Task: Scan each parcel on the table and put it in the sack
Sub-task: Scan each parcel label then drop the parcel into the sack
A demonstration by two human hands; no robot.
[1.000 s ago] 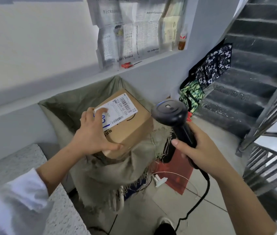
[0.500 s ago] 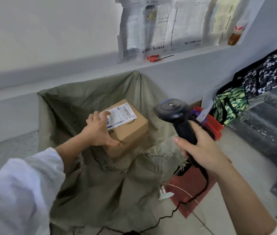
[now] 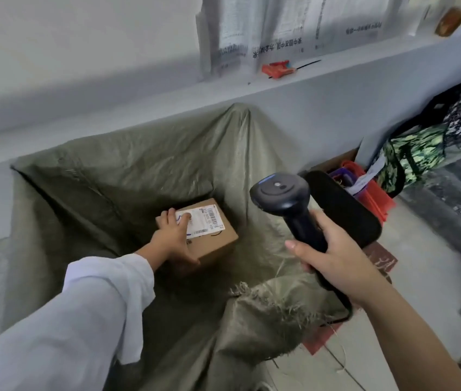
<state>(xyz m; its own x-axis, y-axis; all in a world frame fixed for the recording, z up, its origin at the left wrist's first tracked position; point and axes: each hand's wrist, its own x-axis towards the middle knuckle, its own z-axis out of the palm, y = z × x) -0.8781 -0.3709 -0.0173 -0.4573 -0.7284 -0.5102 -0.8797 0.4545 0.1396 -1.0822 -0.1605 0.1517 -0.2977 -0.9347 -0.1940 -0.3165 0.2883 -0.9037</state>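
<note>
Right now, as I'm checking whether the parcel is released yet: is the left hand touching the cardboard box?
Touching. The head view shows the left hand gripping the cardboard box inside the sack: fingers on its label, thumb against its side.

Loose white long sleeve (image 3: 88,314); bare right forearm (image 3: 412,337)

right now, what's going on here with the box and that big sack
A person's left hand grips a cardboard parcel, label up, well down inside the open green sack. Whether it rests on the bottom is unclear. The right hand holds a black barcode scanner above the sack's frayed front edge.
</note>
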